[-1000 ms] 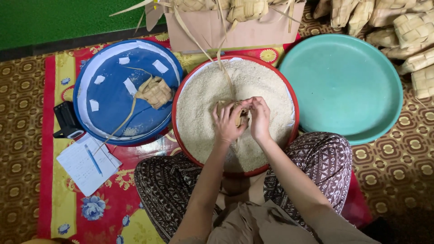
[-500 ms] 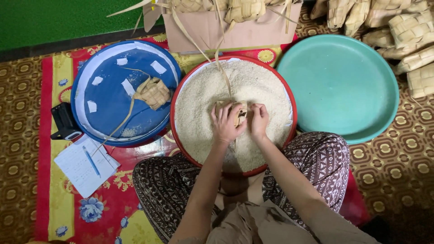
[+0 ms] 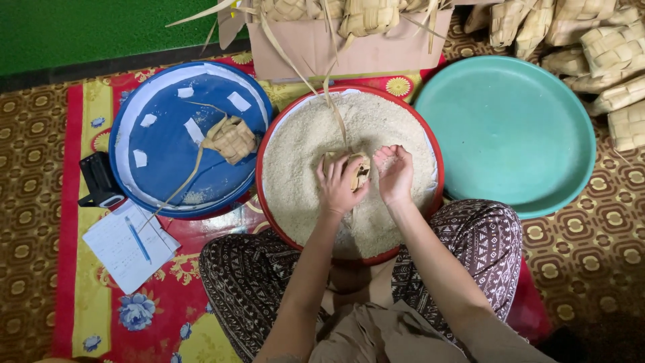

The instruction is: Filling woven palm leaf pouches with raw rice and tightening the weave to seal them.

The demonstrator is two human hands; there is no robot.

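Three round trays on the floor: blue (image 3: 161,161), red (image 3: 269,134) with rice, teal (image 3: 510,134). One cardboard box (image 3: 349,47), one pen (image 3: 138,238), one paper sheet (image 3: 114,252), two hands.

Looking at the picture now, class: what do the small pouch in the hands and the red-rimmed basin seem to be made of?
Pouch: woven palm-leaf strips, probably; pale, matte, plaited pattern shows. Red-rimmed basin: likely plastic or enamelled metal; smooth glossy rim, material unclear. It holds white rice grains.
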